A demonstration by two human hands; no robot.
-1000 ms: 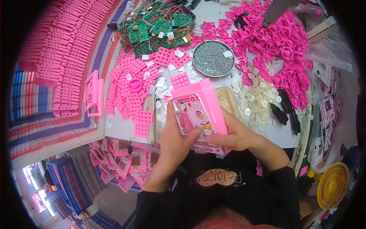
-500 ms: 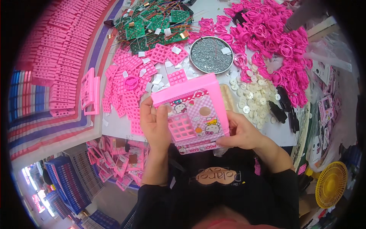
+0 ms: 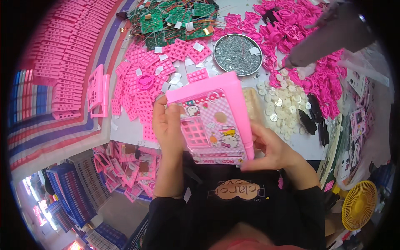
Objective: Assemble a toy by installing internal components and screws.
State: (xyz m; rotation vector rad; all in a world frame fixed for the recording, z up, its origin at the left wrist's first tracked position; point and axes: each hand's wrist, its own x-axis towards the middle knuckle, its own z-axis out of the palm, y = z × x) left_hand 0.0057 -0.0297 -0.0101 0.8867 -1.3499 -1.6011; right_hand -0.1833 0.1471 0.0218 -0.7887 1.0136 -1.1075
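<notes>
Between both hands I hold a pink plastic toy panel (image 3: 212, 118) over the near edge of the table. Its face bears a checked cartoon sticker, a round hole and a square grid opening. My left hand (image 3: 168, 127) is closed on the panel's left side, thumb on the front. On the lower right corner my right hand (image 3: 273, 148) grips it, with the thumb near the bottom edge. Just beyond the panel lie a heap of pink grid keypads (image 3: 143, 89) and a round metal dish (image 3: 215, 58) full of small screws.
Green circuit boards (image 3: 166, 21) with wires lie at the back. Pink ring parts (image 3: 291, 31), white discs (image 3: 283, 106) and black pieces (image 3: 308, 123) cover the right. A dark tool (image 3: 329, 37) hangs over them. Pink frames (image 3: 75, 54) are stacked left; a yellow basket (image 3: 359, 205) stands lower right.
The panel has tilted in my hands, so its right side edge shows more and its lower end looks foreshortened. The dark tool reaches farther into view, down and left. Both hands keep their grip.
</notes>
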